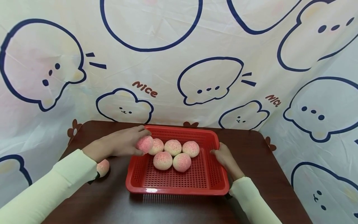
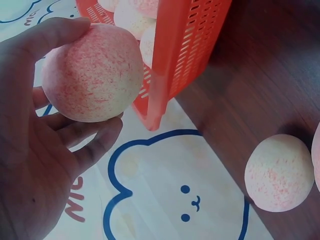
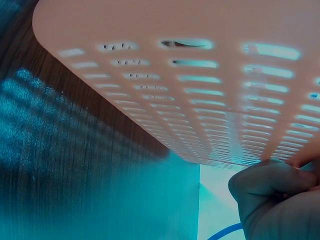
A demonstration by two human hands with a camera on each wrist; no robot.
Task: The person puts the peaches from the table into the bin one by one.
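Note:
My left hand point(image 1: 124, 141) grips a pink, cream-speckled peach point(image 1: 144, 144) above the left rim of a red plastic basket point(image 1: 179, 190). Thumb and fingers curve round this peach point(image 2: 95, 72) in the left wrist view. Inside the basket, several similar peaches point(image 1: 172, 147) lie grouped toward the back and middle. With its thumb over the right rim, my right hand point(image 1: 226, 158) holds the basket. In the right wrist view, the curled fingers of that hand point(image 3: 280, 195) are against the slotted outer wall point(image 3: 150, 25).
Left of the basket, partly behind the left wrist, a peach point(image 1: 103, 168) sits on the dark brown table point(image 1: 265, 174). The left wrist view shows this loose peach point(image 2: 280, 172) and part of another point(image 2: 317, 155). A cartoon-printed cloth point(image 1: 167, 68) hangs behind the table.

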